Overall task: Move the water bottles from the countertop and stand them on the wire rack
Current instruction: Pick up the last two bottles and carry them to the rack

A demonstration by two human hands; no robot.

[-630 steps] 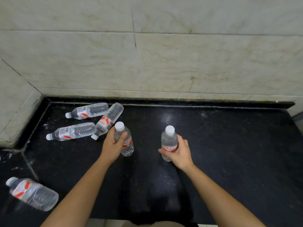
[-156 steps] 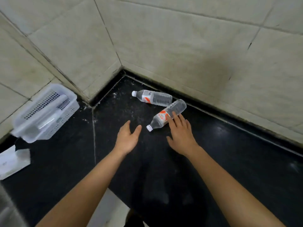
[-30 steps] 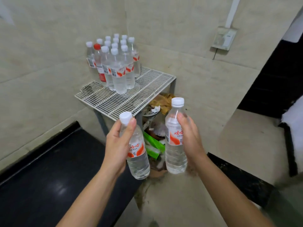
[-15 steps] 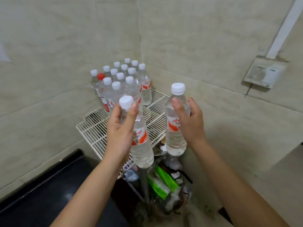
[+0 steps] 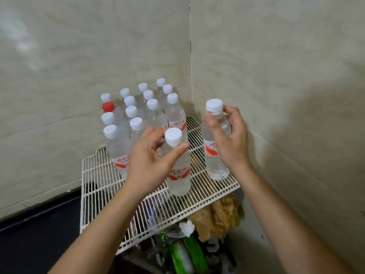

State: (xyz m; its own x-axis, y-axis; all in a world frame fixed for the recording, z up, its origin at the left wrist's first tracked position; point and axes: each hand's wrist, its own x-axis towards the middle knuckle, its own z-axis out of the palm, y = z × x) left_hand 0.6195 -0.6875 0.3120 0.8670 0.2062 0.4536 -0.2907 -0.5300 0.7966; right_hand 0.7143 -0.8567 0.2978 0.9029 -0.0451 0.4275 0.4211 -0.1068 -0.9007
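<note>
— Head view: where are the two bottles?
— Both upright on the wire rack (image 5: 102, 186). Left hand (image 5: 147, 165) fingers wrap the near bottle (image 5: 178, 175); right hand (image 5: 230, 139) fingers pinch the far bottle (image 5: 214, 155) below its cap.

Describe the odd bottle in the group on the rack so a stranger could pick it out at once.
Find the white wire rack standing in the corner where the two tiled walls meet. A cluster of clear water bottles stands at its back, towards the corner. On the cluster's left edge, second from the back, is the red-capped bottle; every other cap there is white.
</note>
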